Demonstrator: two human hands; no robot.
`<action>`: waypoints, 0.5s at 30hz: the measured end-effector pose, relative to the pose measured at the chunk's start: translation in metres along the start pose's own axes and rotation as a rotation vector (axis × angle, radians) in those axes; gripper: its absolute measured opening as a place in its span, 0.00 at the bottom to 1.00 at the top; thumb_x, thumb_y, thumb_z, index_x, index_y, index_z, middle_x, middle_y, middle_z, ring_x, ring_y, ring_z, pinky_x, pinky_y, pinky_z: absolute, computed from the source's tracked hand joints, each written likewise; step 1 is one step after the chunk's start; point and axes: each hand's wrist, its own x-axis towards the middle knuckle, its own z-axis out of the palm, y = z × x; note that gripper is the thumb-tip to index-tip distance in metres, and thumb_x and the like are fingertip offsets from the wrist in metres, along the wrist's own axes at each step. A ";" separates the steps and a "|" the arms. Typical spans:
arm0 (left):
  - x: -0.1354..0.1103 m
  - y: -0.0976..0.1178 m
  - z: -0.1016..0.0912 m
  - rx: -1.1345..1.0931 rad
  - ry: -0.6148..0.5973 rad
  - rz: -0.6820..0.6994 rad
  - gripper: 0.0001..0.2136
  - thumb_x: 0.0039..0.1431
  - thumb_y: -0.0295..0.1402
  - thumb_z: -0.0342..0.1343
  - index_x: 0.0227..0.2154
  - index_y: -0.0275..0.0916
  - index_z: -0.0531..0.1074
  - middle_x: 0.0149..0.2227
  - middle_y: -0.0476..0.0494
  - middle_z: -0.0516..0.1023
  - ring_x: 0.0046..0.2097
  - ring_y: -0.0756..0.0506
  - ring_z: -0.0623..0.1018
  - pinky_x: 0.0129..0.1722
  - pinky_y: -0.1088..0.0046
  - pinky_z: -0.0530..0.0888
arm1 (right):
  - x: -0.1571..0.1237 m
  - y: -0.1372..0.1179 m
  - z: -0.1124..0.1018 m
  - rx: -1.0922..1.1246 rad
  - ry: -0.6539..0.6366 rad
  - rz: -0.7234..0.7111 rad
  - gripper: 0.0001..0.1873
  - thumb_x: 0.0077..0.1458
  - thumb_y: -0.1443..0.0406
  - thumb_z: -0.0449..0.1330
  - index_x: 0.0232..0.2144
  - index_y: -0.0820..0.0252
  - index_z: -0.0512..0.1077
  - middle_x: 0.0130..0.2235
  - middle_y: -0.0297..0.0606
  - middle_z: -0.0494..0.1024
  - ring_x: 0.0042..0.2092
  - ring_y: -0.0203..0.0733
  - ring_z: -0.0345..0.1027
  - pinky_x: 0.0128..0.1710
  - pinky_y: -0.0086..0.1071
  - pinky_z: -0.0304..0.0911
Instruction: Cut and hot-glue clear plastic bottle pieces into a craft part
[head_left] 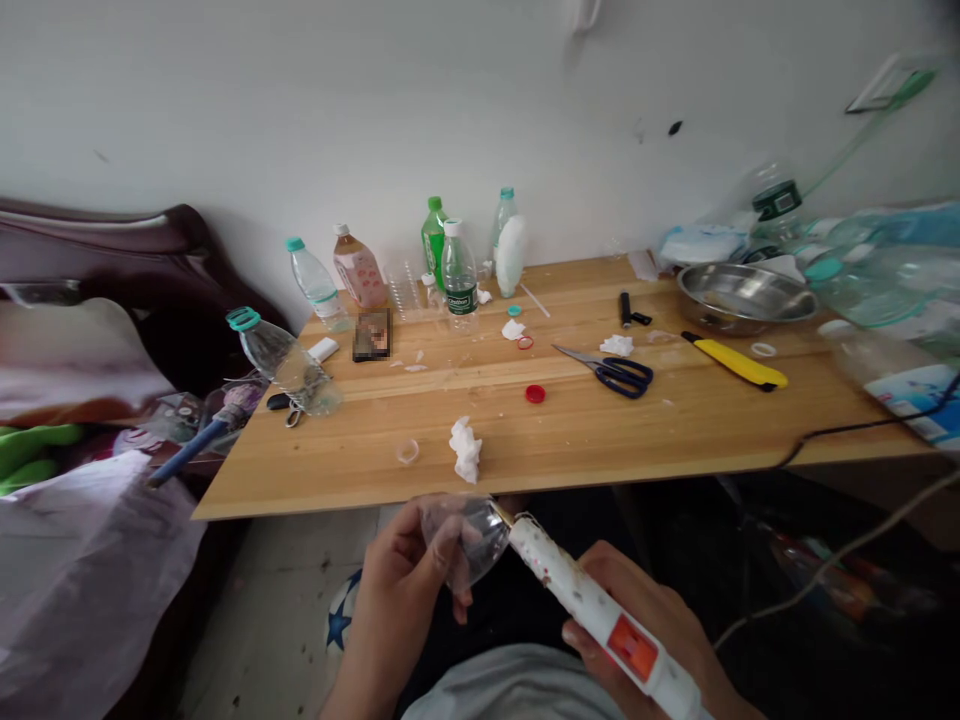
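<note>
My left hand pinches a clear, curved plastic piece, which looks like the cut-off end of a bottle. Wrapped around a white stick-shaped tool is my right hand. That tool is stained, with an orange-red switch on its side and a thin, brass-coloured tip pointing at the plastic. The tip is at the narrow end of the piece; whether they touch, I cannot tell. Both hands are in front of the table edge, above my lap. Crumpled white tissue and a clear ring lie nearest on the table.
Scissors, a yellow utility knife and a red cap lie on the wooden table. Several bottles line the back, including a green bottle. A metal bowl stands right; a cord hangs at the front right.
</note>
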 end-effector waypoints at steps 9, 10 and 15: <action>-0.004 0.008 0.009 -0.010 0.111 0.040 0.11 0.55 0.42 0.64 0.31 0.38 0.76 0.16 0.53 0.72 0.16 0.52 0.68 0.14 0.79 0.67 | -0.004 0.007 -0.001 0.009 -0.059 0.116 0.11 0.59 0.58 0.63 0.28 0.53 0.66 0.27 0.27 0.66 0.23 0.31 0.59 0.24 0.27 0.55; -0.003 0.009 0.009 -0.003 0.121 0.046 0.11 0.55 0.42 0.64 0.31 0.38 0.76 0.16 0.53 0.72 0.16 0.52 0.68 0.14 0.79 0.67 | -0.005 0.008 0.000 0.032 -0.043 0.110 0.11 0.59 0.56 0.63 0.29 0.53 0.67 0.27 0.28 0.68 0.24 0.32 0.61 0.24 0.28 0.56; 0.003 0.010 0.006 0.008 0.245 0.088 0.10 0.55 0.39 0.64 0.31 0.37 0.75 0.23 0.51 0.77 0.17 0.53 0.69 0.17 0.79 0.69 | -0.008 0.018 0.004 0.384 -0.057 0.204 0.22 0.61 0.44 0.55 0.36 0.55 0.71 0.26 0.33 0.70 0.22 0.34 0.59 0.22 0.30 0.54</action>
